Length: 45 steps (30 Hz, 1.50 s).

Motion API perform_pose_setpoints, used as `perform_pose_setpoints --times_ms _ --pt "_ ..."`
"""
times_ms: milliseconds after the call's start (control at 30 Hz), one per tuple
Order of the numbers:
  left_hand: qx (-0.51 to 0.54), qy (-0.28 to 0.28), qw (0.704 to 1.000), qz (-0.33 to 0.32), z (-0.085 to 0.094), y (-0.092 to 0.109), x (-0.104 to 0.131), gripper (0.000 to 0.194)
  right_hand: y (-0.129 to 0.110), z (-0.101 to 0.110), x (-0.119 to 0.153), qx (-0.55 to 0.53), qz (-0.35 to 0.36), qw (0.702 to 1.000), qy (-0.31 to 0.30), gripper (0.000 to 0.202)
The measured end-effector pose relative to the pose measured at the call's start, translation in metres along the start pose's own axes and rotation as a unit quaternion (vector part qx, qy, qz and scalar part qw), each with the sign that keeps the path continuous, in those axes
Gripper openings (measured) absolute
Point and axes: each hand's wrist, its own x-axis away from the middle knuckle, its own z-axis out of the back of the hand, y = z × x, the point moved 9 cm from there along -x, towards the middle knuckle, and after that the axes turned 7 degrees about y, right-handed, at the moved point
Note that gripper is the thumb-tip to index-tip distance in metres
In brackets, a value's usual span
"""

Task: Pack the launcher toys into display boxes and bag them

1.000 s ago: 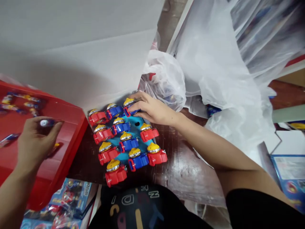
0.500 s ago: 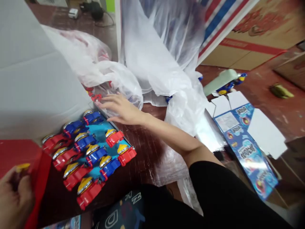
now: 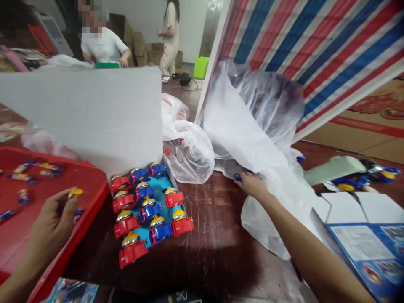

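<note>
My left hand [image 3: 55,225] is closed on a small yellow-topped piece [image 3: 75,193] over the right side of a red tray [image 3: 94,185]. Similar small blue-and-yellow pieces [image 3: 21,178] lie scattered in that tray. To its right, an open display box with a raised white lid [image 3: 132,113] holds rows of toys, some red [image 3: 132,250], some blue [image 3: 160,230], with silver-and-yellow domes. My right hand [image 3: 251,185] has its fingers around a blue plastic toy [image 3: 239,177] on the brown surface, beside a clear plastic bag [image 3: 261,139]; most of that toy is hidden.
A second plastic bag [image 3: 192,155] lies behind the box. The larger bag spills from a tipped striped container [image 3: 284,46]. On the right are a blue printed carton [image 3: 362,240] and a pale green cylinder [image 3: 337,168]. Two people are in the background.
My right hand has moved right, from beside the box's far edge to the blue toy by the large bag. My left hand still holds the yellow-topped piece. The view has tilted up.
</note>
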Motion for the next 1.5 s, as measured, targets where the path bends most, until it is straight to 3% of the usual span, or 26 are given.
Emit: perform_pose_setpoints --times_ms 67,133,233,300,367,433,533,633,733,800,867,933,1000,1100,1167,1233,1300,1367,1433,1500 --pt "0.050 -0.028 0.998 0.022 0.007 0.032 0.010 0.058 -0.035 0.016 0.015 -0.058 0.077 0.995 0.021 0.049" --pt "0.108 -0.098 0.989 -0.010 0.001 0.080 0.024 0.057 -0.084 0.055 0.043 -0.168 0.186 0.965 0.081 0.050" --pt "0.177 -0.238 0.950 -0.096 -0.023 0.160 0.052 0.047 -0.159 0.133 0.110 -0.338 0.386 0.834 0.200 0.044" --pt "0.216 -0.314 0.912 -0.153 -0.039 0.203 0.071 0.040 -0.197 0.168 0.151 -0.380 0.488 0.749 0.239 0.041" --pt "0.242 -0.357 0.882 -0.189 -0.048 0.229 0.084 0.034 -0.221 0.187 0.176 -0.384 0.548 0.698 0.257 0.035" --pt "0.248 -0.363 0.871 -0.220 -0.047 0.241 0.090 0.029 -0.234 0.194 0.188 -0.354 0.583 0.680 0.270 0.027" --pt "0.218 -0.319 0.867 -0.314 -0.034 0.248 0.096 0.024 -0.238 0.194 0.200 -0.300 0.623 0.665 0.283 0.019" --pt "0.154 -0.203 0.862 -0.439 -0.018 0.254 0.105 0.025 -0.240 0.193 0.198 -0.341 0.602 0.684 0.230 0.017" --pt "0.096 -0.070 0.838 -0.532 -0.010 0.257 0.114 0.027 -0.246 0.181 0.177 -0.479 0.488 0.728 0.053 0.017" --pt "0.086 -0.050 0.831 -0.547 -0.014 0.255 0.114 0.028 -0.249 0.168 0.169 -0.521 0.420 0.740 -0.063 0.021" --pt "0.100 -0.094 0.848 -0.512 -0.022 0.248 0.105 0.030 -0.244 0.164 0.165 -0.524 0.395 0.745 -0.119 0.031" --pt "0.128 -0.157 0.872 -0.445 -0.028 0.237 0.092 0.030 -0.230 0.168 0.156 -0.531 0.389 0.745 -0.112 0.049" --pt "0.154 -0.169 0.897 -0.378 -0.027 0.226 0.079 0.026 -0.213 0.172 0.139 -0.540 0.371 0.752 -0.070 0.067" --pt "0.143 -0.038 0.924 -0.353 -0.007 0.222 0.063 0.031 -0.206 0.164 0.117 -0.547 0.337 0.764 -0.059 0.060" --pt "0.101 0.052 0.905 -0.409 0.003 0.231 0.065 0.040 -0.217 0.155 0.111 -0.553 0.330 0.759 -0.097 0.062" --pt "0.072 0.075 0.875 -0.472 0.000 0.240 0.069 0.047 -0.223 0.158 0.105 -0.555 0.327 0.761 -0.075 0.054" --pt "0.070 0.057 0.877 -0.471 -0.007 0.237 0.062 0.054 -0.215 0.171 0.097 -0.536 0.325 0.779 0.037 0.050" --pt "0.080 0.024 0.897 -0.433 -0.015 0.225 0.051 0.059 -0.204 0.180 0.090 -0.467 0.341 0.803 0.144 0.058" --pt "0.086 -0.030 0.909 -0.407 -0.024 0.212 0.047 0.052 -0.205 0.171 0.083 -0.374 0.380 0.827 0.177 0.061" --pt "0.090 -0.085 0.906 -0.405 -0.032 0.203 0.051 0.037 -0.217 0.150 0.078 -0.298 0.432 0.838 0.150 0.057"
